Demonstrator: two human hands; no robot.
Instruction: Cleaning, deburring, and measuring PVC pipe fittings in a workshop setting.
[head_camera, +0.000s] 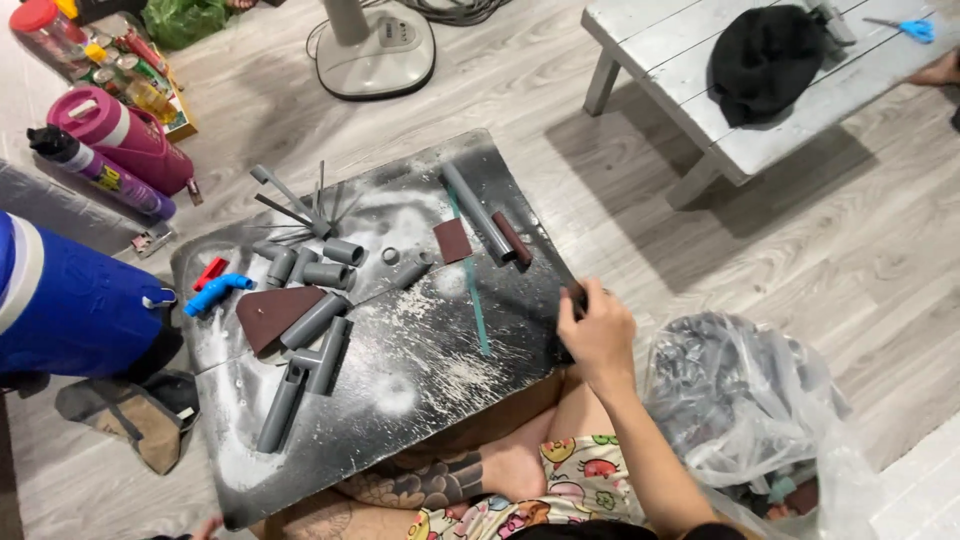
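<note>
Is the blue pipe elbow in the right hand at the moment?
No: the blue pipe elbow lies on the black board's left side, while the right hand is at the right edge.

Bare arm, tattooed legs, seemingly cartoon-print shorts

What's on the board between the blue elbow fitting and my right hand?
Head view: brown sandpaper, grey pipes and a green strip lie between the blue elbow and right hand.

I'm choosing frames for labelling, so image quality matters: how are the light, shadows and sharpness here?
Head view: even indoor light; the white bench casts a soft shadow on the floor; the grey pipe pieces on the black board look sharp; the right hand at the board's edge is slightly blurred; the clear plastic bag shows mild glare.
</note>
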